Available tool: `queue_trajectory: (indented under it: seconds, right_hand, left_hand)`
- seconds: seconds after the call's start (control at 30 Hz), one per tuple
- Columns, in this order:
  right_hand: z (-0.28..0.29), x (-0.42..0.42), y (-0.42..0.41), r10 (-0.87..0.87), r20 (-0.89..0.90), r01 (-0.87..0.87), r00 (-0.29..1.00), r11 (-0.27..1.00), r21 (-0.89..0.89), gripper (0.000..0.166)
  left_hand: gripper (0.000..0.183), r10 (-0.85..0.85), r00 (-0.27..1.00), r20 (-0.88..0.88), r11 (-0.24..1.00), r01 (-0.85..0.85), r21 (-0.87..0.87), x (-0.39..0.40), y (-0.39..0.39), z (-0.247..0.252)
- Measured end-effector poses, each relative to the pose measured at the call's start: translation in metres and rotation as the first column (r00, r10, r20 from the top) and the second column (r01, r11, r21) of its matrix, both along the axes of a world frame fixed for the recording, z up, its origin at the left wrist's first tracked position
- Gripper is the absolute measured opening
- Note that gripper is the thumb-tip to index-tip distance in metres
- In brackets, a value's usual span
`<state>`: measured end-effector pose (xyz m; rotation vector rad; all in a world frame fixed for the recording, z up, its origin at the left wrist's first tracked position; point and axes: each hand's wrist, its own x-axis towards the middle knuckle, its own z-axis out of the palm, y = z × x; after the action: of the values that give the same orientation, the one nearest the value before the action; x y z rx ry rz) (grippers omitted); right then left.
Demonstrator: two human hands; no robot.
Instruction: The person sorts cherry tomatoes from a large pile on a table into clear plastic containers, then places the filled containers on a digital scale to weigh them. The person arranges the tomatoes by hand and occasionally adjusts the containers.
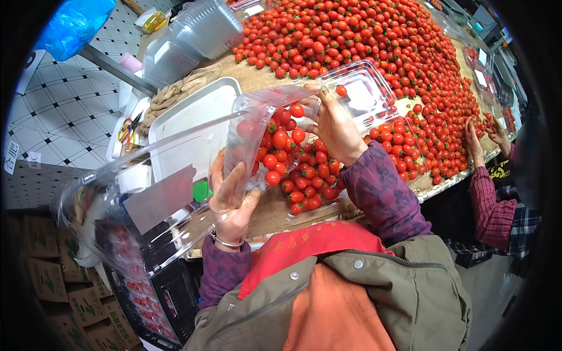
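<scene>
My left hand and my right hand hold a tilted clear plastic clamshell box between them. Its lid hangs open to the left and bears a pale label. Cherry tomatoes lie at the box's lowered side, above another clear box of cherry tomatoes on the table. Just beyond my right hand stands an open clear box with a few tomatoes in it. Another filled box is right of my right wrist.
A large heap of cherry tomatoes covers the table's far side. Left are a white tray, stacked clear boxes, a cloth and scissors. A black crate holds packed boxes. A co-worker's hands are at right.
</scene>
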<state>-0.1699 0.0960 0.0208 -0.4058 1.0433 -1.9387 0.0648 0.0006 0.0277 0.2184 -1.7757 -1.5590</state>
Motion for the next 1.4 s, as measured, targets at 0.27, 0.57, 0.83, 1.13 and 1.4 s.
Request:
queue_trajectory:
  seconds: [0.27, 0.57, 0.83, 1.13, 1.4]
  right_hand:
    - [-0.001, 0.001, -0.002, 0.017, -0.019, -0.018, 1.0, 0.999, -0.033, 0.045]
    - [0.004, 0.002, -0.001, 0.072, -0.091, -0.069, 0.993, 0.997, 0.034, 0.058]
    - [0.007, -0.002, 0.006, 0.164, -0.303, -0.083, 0.939, 0.961, 0.263, 0.054]
    - [-0.007, 0.016, 0.068, 0.354, -0.787, 0.105, 0.505, 0.88, 0.463, 0.039]
    - [-0.006, 0.039, 0.085, 0.493, -0.858, 0.202, 0.141, 0.834, 0.513, 0.049]
  left_hand:
    - [0.051, 0.086, 0.995, 0.051, 0.989, -0.079, -0.125, 0.0, -0.001, 0.001]
    - [0.052, 0.129, 0.99, 0.051, 0.991, -0.127, -0.042, -0.002, 0.001, -0.001]
    - [0.052, 0.23, 0.973, 0.013, 0.967, -0.23, 0.115, 0.001, -0.004, -0.007]
    - [0.053, 0.255, 0.961, -0.104, 0.899, -0.196, 0.393, -0.001, -0.002, 0.01]
    - [0.054, 0.327, 0.926, -0.186, 0.842, -0.197, 0.502, 0.007, -0.008, 0.026]
